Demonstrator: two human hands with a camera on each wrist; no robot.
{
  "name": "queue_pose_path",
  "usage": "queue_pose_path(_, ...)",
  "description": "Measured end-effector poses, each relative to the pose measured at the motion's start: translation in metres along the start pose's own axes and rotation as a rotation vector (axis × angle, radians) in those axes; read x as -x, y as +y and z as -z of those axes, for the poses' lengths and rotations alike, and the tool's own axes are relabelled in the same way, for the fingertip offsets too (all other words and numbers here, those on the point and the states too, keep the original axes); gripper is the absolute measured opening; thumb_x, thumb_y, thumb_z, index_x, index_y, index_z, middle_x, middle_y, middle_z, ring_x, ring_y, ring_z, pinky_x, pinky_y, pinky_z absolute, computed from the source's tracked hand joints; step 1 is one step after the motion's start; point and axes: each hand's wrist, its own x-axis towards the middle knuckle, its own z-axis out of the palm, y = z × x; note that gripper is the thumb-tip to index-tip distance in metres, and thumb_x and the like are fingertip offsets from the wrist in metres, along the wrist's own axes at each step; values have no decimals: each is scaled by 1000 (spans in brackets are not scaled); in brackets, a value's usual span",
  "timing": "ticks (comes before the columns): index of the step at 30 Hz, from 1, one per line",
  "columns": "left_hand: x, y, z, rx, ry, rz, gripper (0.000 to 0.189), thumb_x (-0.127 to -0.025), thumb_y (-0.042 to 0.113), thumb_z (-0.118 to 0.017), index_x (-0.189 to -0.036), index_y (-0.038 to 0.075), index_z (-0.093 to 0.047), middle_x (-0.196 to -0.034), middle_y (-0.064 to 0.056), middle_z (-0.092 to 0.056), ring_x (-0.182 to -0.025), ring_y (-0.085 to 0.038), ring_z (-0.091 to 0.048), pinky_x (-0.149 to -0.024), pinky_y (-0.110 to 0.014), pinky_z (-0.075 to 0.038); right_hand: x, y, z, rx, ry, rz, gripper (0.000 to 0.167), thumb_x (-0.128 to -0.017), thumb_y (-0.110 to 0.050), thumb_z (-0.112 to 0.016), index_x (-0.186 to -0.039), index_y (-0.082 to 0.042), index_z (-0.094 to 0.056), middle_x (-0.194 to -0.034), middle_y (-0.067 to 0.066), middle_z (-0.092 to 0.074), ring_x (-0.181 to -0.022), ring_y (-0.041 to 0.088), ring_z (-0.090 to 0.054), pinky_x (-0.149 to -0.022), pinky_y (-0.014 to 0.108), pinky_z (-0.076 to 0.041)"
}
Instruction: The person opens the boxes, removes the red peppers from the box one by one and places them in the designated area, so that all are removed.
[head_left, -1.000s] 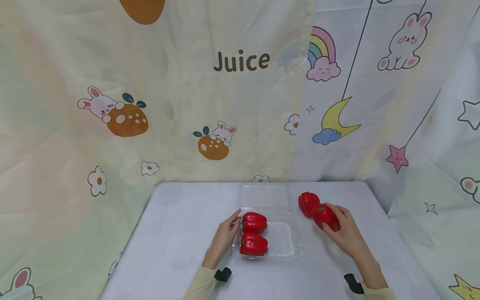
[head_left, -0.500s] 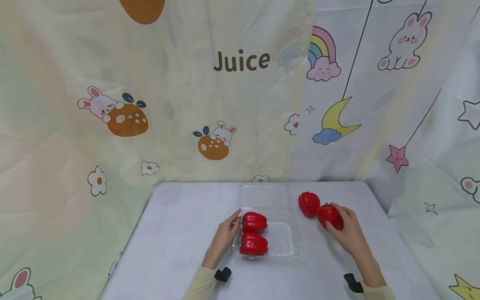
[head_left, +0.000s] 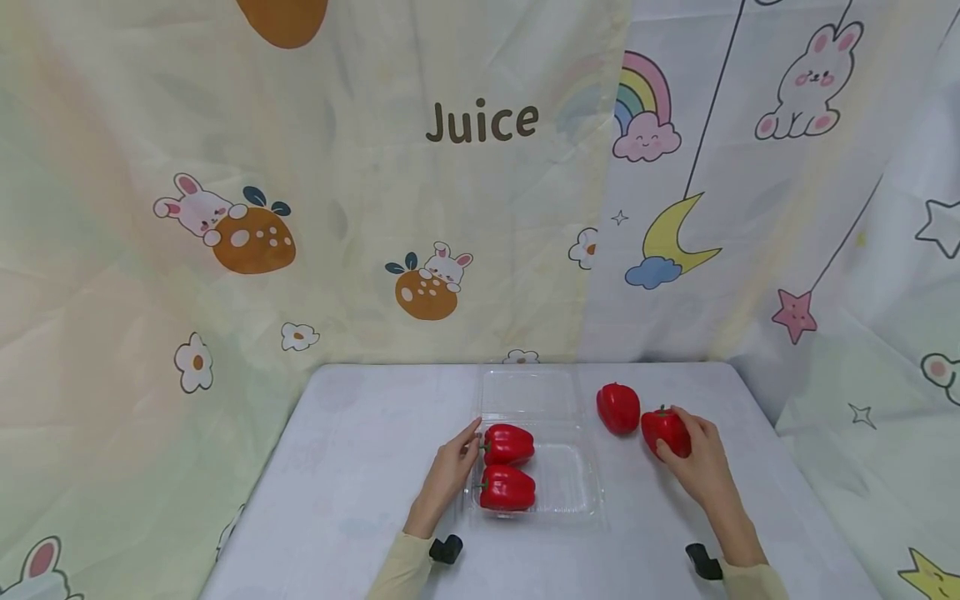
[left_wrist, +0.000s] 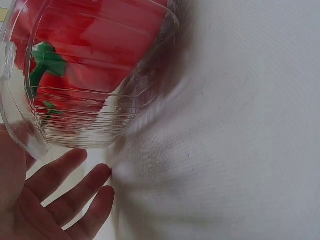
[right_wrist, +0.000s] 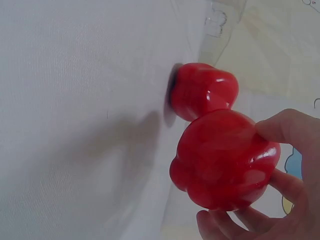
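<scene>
My right hand (head_left: 703,465) grips a red bell pepper (head_left: 664,433), thumb on one side and fingers on the other. The right wrist view shows this pepper (right_wrist: 225,160) raised off the white table, its green stem uppermost in the head view. Another red bell pepper (head_left: 618,408) rests on the table just to its left. My left hand (head_left: 446,471) is at the left edge of a clear plastic clamshell box (head_left: 566,483), fingers extended and loosely spread by its wall. Two red bell peppers (head_left: 508,444) lie on their sides in the box's left half, stems toward that hand.
The box's clear lid (head_left: 531,396) lies folded back toward the rear of the white table (head_left: 375,433). Printed curtains (head_left: 337,167) hang right behind the table and along both sides.
My right hand has drawn its bell pepper a little to the right, opening a gap from the one beside it. The left hand and the box have stayed put.
</scene>
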Motion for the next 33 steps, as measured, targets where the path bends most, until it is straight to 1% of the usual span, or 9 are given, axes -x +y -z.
queue_pose_path(4,0,-1,0,-4,1,-14,47,-106,30,-51,-152,24,-46,-134,-10,-67,-111,-26,-71,-93,-42,-59,-3,2,-1,16,1,-26,73,-89,-13,-71,-152,-1,-34,-143,36,-33,-126,55,-38,-89,70,-52)
queue_pose_path(7,0,0,1,-6,3,-24,47,-106,29,-51,-152,23,-47,-133,-12,-68,-110,-27,-71,-92,-42,-59,-4,4,-2,27,9,-27,72,-90,-12,-70,-151,-1,-35,-143,37,-34,-126,55,-39,-89,70,-51)
queue_pose_path(14,0,1,0,-4,-2,1,47,-106,31,-51,-152,26,-46,-135,-9,-67,-114,-26,-69,-94,-40,-58,-7,6,-4,44,8,-37,72,-89,-12,-70,-151,0,-35,-142,37,-34,-127,55,-39,-90,70,-51)
queue_pose_path(20,1,1,0,-5,12,-7,46,-105,29,-52,-151,24,-47,-134,-10,-67,-113,-27,-70,-94,-42,-58,-12,7,-6,59,-7,-50,72,-89,-13,-69,-151,1,-35,-143,39,-33,-126,56,-38,-91,71,-50)
queue_pose_path(28,1,2,1,-4,7,-16,47,-106,28,-52,-152,23,-47,-135,-11,-66,-114,-27,-70,-95,-41,-58,-19,9,-8,82,-27,-69,77,-87,-13,-73,-151,1,-33,-143,39,-31,-127,56,-36,-91,70,-51)
queue_pose_path(33,1,3,1,-2,5,-3,47,-105,29,-52,-152,24,-47,-135,-10,-66,-114,-27,-70,-94,-40,-58,-25,11,-10,89,-43,-88,78,-87,-13,-72,-152,1,-32,-144,39,-30,-128,57,-34,-91,70,-51)
